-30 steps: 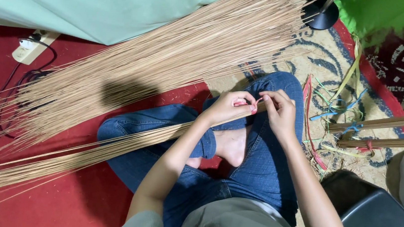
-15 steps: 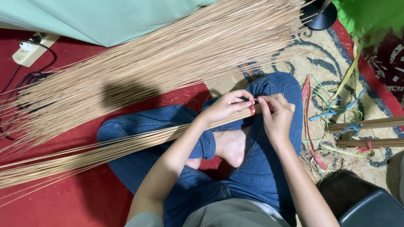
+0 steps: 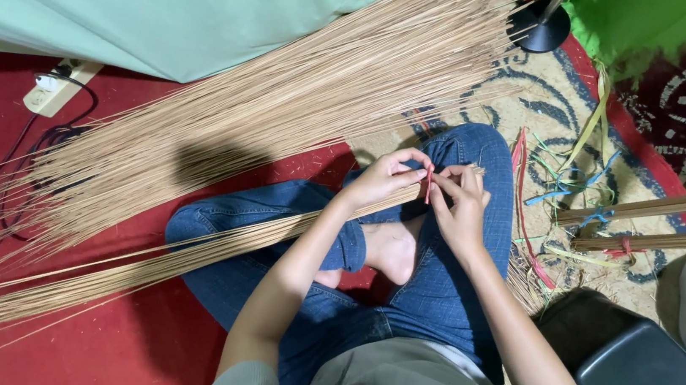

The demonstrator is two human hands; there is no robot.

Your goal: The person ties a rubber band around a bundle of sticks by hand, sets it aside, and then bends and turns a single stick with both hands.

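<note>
A red tie strip [image 3: 428, 184] wraps the thick end of a thin stick bundle [image 3: 183, 256] lying across the person's lap, its tips running out toward eight o'clock. The left hand [image 3: 387, 176] pinches the strip from nine o'clock, fingertips pressed together on it. The right hand [image 3: 462, 205] pinches it from three o'clock, fingers curled close. At eleven o'clock a big loose heap of sticks [image 3: 284, 101] fans over the red carpet [image 3: 107, 337]. At three o'clock lie coloured strips [image 3: 564, 186].
</note>
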